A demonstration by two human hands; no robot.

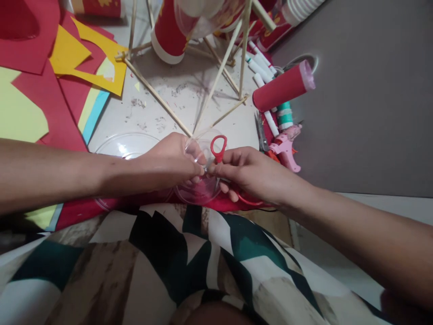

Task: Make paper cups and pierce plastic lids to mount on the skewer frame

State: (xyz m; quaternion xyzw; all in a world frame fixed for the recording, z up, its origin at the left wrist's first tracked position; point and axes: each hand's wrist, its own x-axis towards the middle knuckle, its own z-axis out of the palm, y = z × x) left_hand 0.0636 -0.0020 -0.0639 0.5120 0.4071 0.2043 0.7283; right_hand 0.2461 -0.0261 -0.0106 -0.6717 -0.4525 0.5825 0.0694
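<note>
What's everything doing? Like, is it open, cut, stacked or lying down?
Red-handled metal scissors: open, in the right hand.
Clear round plastic piece: held in the left hand.
Yellow paper sheet: cut, with curved edges.
Pale wooden stick frame: joined at corners, standing.
White-rimmed red round cups: stacked.
White plastic markers: lying in a bunch.
Pink plastic glue gun: lying on its side.

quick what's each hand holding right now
Left hand: closed, pinching a clear round plastic piece.
Right hand: closed, holding red-handled scissors.
</note>
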